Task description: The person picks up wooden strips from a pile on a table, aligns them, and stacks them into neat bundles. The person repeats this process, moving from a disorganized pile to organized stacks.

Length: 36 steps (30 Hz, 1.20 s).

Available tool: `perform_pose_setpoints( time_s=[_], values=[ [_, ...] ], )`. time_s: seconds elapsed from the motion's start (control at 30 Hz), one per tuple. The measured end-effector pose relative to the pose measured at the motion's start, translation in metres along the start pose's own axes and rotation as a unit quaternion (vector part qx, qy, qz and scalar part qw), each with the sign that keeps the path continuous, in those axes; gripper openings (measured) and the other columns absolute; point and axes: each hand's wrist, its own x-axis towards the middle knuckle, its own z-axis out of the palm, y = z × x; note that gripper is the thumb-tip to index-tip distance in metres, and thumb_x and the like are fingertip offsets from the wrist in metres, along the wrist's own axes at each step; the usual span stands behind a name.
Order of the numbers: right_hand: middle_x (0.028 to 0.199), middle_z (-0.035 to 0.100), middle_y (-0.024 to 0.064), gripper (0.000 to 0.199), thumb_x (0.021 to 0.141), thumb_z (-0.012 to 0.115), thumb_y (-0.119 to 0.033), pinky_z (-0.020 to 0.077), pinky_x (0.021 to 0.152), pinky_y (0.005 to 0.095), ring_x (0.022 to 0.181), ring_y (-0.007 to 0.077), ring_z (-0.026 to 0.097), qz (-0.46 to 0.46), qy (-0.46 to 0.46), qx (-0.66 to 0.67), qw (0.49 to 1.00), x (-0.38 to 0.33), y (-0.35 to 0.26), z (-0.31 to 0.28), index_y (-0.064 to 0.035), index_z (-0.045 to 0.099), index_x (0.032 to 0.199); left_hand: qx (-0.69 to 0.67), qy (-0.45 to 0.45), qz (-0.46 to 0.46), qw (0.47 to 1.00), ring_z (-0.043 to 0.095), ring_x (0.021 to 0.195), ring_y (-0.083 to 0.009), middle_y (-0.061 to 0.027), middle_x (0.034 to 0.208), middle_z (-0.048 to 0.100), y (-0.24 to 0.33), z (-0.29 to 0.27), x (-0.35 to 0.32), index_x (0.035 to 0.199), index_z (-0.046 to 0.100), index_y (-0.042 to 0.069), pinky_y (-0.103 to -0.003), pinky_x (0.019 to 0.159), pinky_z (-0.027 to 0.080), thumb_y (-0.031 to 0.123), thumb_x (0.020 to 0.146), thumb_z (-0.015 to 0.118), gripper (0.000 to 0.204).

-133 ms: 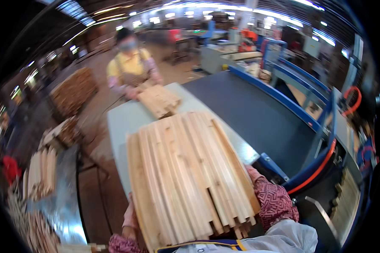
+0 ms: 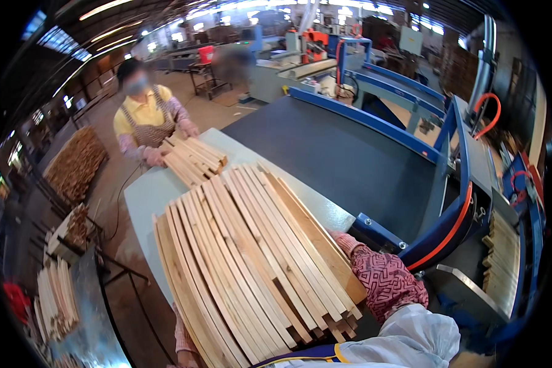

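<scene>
A wide stack of long pale wooden strips (image 2: 245,239) lies in front of me over the near part of a light grey-green table (image 2: 142,195), its near end close to my body. My right hand (image 2: 348,243), below a patterned pink sleeve, grips the stack's right side. At the lower left side, my left hand (image 2: 183,340) holds the opposite edge. Most fingers of both hands are hidden by the wood. Across the table, a co-worker in a yellow top and checked apron has both hands on a smaller bundle of strips (image 2: 193,161).
A dark flat machine bed (image 2: 349,159) with a blue frame (image 2: 365,126) adjoins the table on the right. An orange hose (image 2: 451,230) curves along the frame. On the left, a metal bench (image 2: 91,306) carries more strips (image 2: 56,300). A wood pile (image 2: 76,164) stands farther back.
The whole view has swung, so the table, stack and co-worker sit farther left in it. The co-worker's bundle looks more spread out. My hands remain at the stack's sides.
</scene>
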Motion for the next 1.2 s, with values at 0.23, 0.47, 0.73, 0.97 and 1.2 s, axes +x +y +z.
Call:
perform_pose_setpoints(
  time_s=[0.23, 0.47, 0.73, 0.97, 1.2],
  values=[
    [0.127, 0.059, 0.0175, 0.047, 0.100, 0.034, -0.037, 0.0455, 0.097, 0.0415, 0.115, 0.0326, 0.059, 0.145, -0.051, 0.155, 0.976, 0.007, -0.030, -0.014, -0.0116, 0.047, 0.137, 0.018, 0.029, -0.014, 0.999, 0.051, 0.123, -0.0299, -0.0153, 0.132, 0.056, -0.006, 0.012, -0.005, 0.144, 0.039, 0.004, -0.037, 0.104, 0.040, 0.065, 0.094, 0.036, 0.078],
    [0.130, 0.059, 0.0148, 0.052, 0.099, 0.033, -0.047, 0.0446, 0.097, 0.0393, 0.118, 0.0312, 0.056, 0.047, 0.004, 0.020, 0.999, 0.026, 0.036, -0.002, -0.0158, 0.050, 0.136, 0.009, 0.039, 0.000, 0.999, 0.051, 0.123, -0.0294, -0.0149, 0.132, 0.056, -0.029, 0.016, -0.026, 0.144, 0.039, 0.005, -0.037, 0.104, 0.040, 0.065, 0.095, 0.036, 0.078],
    [0.133, 0.055, 0.0165, 0.046, 0.098, 0.035, -0.044, 0.0434, 0.099, 0.0438, 0.123, 0.0345, 0.053, 0.128, -0.027, 0.021, 0.991, -0.055, -0.018, -0.006, -0.0215, 0.047, 0.136, -0.013, 0.073, 0.025, 0.997, 0.051, 0.123, -0.0289, -0.0146, 0.132, 0.056, -0.072, 0.002, -0.072, 0.144, 0.039, 0.005, -0.037, 0.104, 0.040, 0.065, 0.095, 0.037, 0.078],
    [0.131, 0.055, 0.0205, 0.044, 0.097, 0.037, -0.041, 0.0427, 0.099, 0.0434, 0.122, 0.0349, 0.053, 0.144, -0.030, 0.043, 0.988, -0.068, 0.002, 0.002, -0.0140, 0.050, 0.129, -0.043, 0.059, 0.028, 0.997, 0.051, 0.123, -0.0284, -0.0142, 0.132, 0.056, -0.109, -0.013, -0.096, 0.144, 0.039, 0.005, -0.037, 0.104, 0.040, 0.065, 0.095, 0.037, 0.077],
    [0.129, 0.056, 0.0224, 0.042, 0.096, 0.043, -0.038, 0.0432, 0.099, 0.0456, 0.123, 0.0372, 0.052, 0.059, 0.002, -0.017, 0.998, -0.093, -0.003, 0.019, -0.0182, 0.046, 0.133, -0.053, 0.058, 0.026, 0.997, 0.051, 0.123, -0.0279, -0.0139, 0.132, 0.056, -0.117, -0.030, -0.112, 0.144, 0.039, 0.006, -0.037, 0.105, 0.040, 0.065, 0.095, 0.037, 0.077]
  ],
)
